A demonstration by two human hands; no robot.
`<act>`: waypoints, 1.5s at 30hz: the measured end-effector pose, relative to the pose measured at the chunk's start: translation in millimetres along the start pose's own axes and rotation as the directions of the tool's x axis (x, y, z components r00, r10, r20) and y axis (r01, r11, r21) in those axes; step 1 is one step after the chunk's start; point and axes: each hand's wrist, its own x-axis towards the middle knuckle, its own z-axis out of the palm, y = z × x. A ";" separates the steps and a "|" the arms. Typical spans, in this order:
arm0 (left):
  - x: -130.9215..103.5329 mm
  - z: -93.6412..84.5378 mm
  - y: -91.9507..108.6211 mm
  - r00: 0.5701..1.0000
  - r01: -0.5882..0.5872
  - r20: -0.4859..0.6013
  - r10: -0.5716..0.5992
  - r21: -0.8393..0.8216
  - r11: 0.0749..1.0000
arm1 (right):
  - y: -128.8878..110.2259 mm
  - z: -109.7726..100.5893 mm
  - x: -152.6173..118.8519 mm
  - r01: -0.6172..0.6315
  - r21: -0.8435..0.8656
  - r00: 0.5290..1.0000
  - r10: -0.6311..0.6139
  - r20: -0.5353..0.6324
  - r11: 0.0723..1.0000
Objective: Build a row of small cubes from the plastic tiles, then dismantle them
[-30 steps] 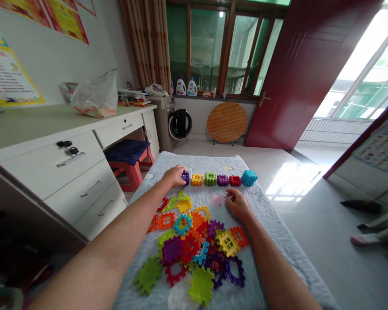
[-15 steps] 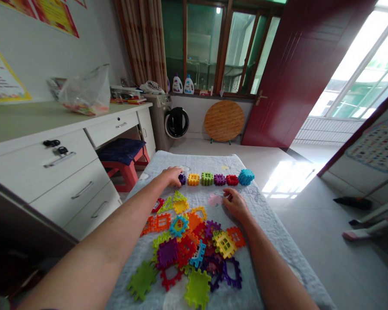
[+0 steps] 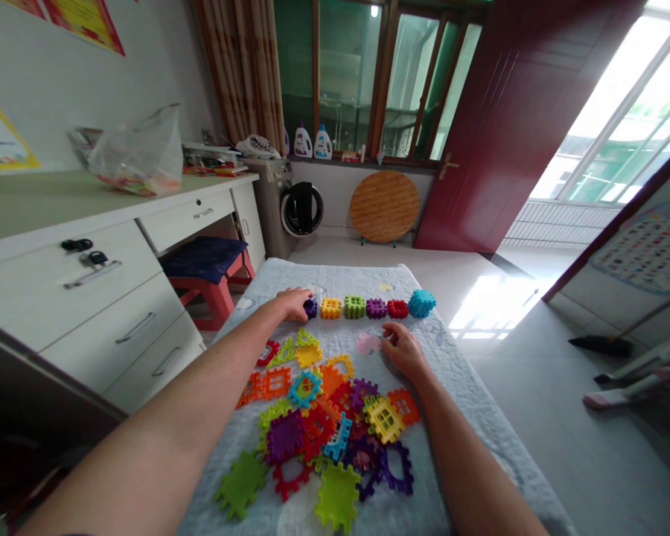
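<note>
Head view: a table [image 3: 452,387] draped in pale blue cloth carries a loose spread of flat interlocking pieces [image 3: 335,487], mostly green, red, orange, yellow and purple, overlapping on its near part. Beyond them the right hand [image 3: 405,351] rests on the cloth, empty, its fingers loosely curled and slightly apart, near the row's red block [image 3: 397,308]. The left hand [image 3: 294,304] bends its fingers against the dark purple block [image 3: 311,308] at the row's left end; whether they pinch it, I cannot tell. Rightward stand the yellow block [image 3: 331,308], green block [image 3: 354,307], purple block [image 3: 376,308], red one and, at the far right end, the light blue block [image 3: 422,304].
</note>
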 end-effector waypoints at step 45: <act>-129.8 40.0 6.4 0.976 0.046 -0.208 -0.067 -0.105 0.993 | -2.1 -0.7 0.6 0.020 -0.043 1.000 -0.021 -0.022 0.999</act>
